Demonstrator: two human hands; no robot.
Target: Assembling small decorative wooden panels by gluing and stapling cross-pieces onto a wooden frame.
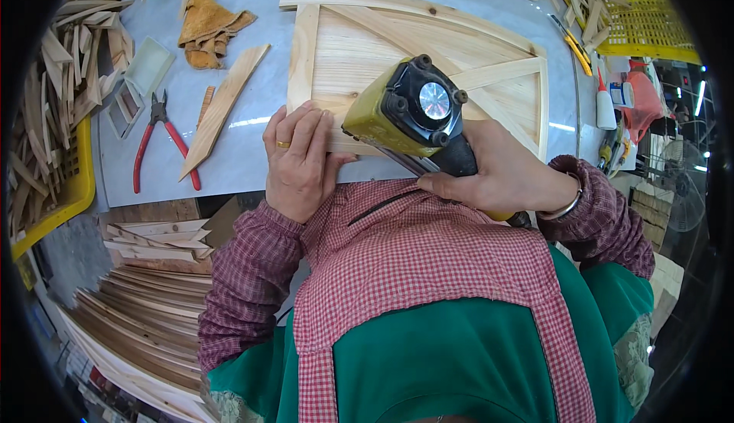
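My right hand [508, 167] is closed around the handle of a yellow and black nail gun [394, 113]. Its tool body covers the near middle of a pale wooden panel [355, 44], framed with strips and slanted braces. At the panel's near left corner, my left hand [300, 155] presses its fingers together over the edge, with the thumb along the near side. Left of that hand lie a loose slat [225, 113] with angled ends and red-handled pliers [160, 136]. Where the gun's nose meets the wood is partly hidden by its body.
A yellow basket [73, 186] of wood strips stands at the left, another yellow basket [650, 10] at far right. On the table [252, 159] are an orange-brown cloth [206, 29], a small clear box [149, 63], a utility knife [577, 52] and a white glue bottle [605, 105]. Stacked boards [145, 316] sit below left.
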